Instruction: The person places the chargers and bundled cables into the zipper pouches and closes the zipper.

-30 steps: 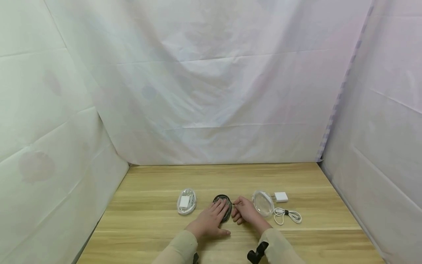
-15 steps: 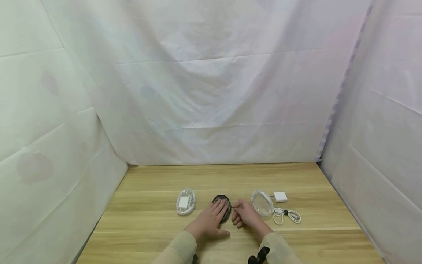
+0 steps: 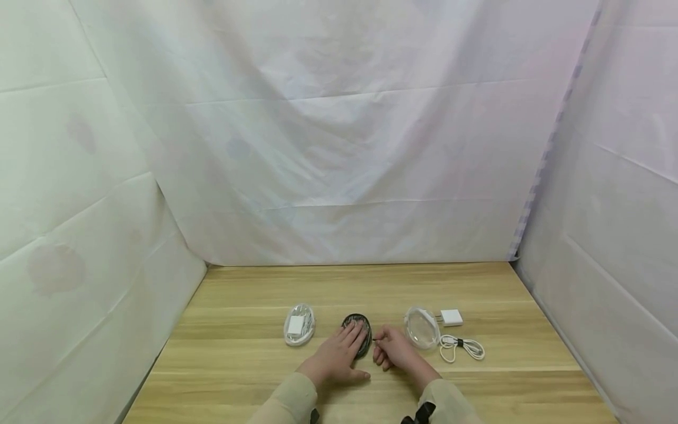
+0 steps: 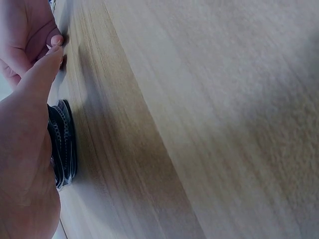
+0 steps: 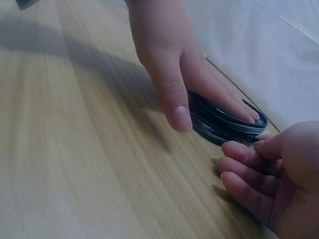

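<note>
A small round black zip pouch (image 3: 365,348) with a see-through top lies on the wooden table in front of the person. The left hand (image 3: 336,354) presses flat on it, fingers spread over the top and thumb out to the side. At the pouch's right edge, the right hand (image 3: 394,348) pinches the small dark zipper pull between thumb and index finger, its other fingers loosely curled. The right wrist view shows the zipper teeth running along the side of the black pouch (image 5: 217,130). Most of the pouch top is hidden under the left hand.
Left of the hands lies a clear pouch with a white rim (image 3: 298,341), a white charger (image 3: 296,325) and cable inside. To the right are another clear white-rimmed pouch (image 3: 422,330), a white plug charger (image 3: 451,318) and a bundled white cable (image 3: 471,348). White cloth (image 3: 339,147) hangs behind.
The right hand has moved a little toward the person along the black pouch's right edge, still pinching the zipper pull. The left hand stays in place on top.
</note>
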{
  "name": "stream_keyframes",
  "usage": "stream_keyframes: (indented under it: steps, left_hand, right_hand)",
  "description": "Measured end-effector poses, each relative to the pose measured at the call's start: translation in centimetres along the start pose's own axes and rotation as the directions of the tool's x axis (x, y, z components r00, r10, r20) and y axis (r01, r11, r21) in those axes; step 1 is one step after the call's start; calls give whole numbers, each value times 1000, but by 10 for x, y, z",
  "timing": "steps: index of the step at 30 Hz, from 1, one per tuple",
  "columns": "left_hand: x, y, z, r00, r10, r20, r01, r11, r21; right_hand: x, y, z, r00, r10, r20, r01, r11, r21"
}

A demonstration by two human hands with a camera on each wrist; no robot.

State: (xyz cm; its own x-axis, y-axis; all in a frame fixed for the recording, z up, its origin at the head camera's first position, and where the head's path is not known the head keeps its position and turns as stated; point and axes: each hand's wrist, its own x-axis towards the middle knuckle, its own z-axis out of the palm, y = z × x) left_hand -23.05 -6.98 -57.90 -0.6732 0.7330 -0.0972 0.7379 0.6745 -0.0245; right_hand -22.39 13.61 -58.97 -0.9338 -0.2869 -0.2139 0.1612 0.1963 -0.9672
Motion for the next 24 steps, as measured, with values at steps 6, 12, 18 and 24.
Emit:
stream_keyframes:
  steps: [6,12,18,24]
  left_hand:
    - [1,0,6,1000,-1,-26,1,1000,10]
    - [0,3,2,1000,-16,-13,16,1000,4]
    - [1,5,-10,999,-45,8,45,998,-36]
    - [-1,8,-20,996,-90,19,91,995,-47]
  right_hand:
    - [-2,0,1,1000,-21,16,22,999,-32]
    - [-4,-1,1,999,-39,19,40,998,-52]
    - [-1,-2,1,999,-41,-6,41,998,-40]
    - [1,-4,0,998,-60,-17,60,997,-38]
